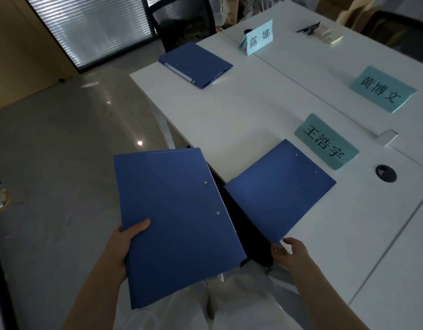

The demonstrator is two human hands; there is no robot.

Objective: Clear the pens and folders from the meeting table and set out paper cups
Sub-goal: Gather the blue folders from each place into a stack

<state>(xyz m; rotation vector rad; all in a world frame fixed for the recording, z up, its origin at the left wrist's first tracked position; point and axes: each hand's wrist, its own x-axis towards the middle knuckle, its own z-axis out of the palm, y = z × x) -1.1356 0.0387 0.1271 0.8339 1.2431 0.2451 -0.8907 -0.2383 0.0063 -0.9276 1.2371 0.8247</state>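
Now our left hand (pixel 124 244) clasps a flat, smooth blue folder (pixel 177 222) off the bench (pixel 253 110), thumb on its cover. Our right hand (pixel 290 252), fingers loosely spread, touches a second folder's (pixel 279 189) near corner overhanging the bench edge; a third (pixel 196 64) lies far off.

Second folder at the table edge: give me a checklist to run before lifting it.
1. Left hand holds the first folder firmly: ok.
2. Right hand at the near corner of the second folder: ok.
3. Right hand closed on it: not ok, fingers open.
4. Folder overhangs the table edge, so a grip underneath is possible: ok.
5. Name card clear of the folder: ok, apart.
6. Anything loose inside the folder: cannot tell.
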